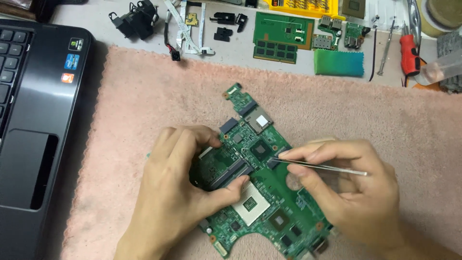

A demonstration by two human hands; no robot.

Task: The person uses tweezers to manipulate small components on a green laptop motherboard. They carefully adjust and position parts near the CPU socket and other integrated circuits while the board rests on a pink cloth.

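Left hand (180,185) clamped on green laptop motherboard (260,192), right hand (351,185) at three o'clock pinching steel tweezers (322,167) over pink mat (144,106).

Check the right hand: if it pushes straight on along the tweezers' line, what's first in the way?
The right hand aims its tweezers leftward over the green motherboard. First in line is probably the dark slot beside the left hand; depth is unclear.

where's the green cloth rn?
Head view, upper right: the green cloth lies on the bare table just beyond the pink mat, below the small circuit boards, left of the red-handled tool.
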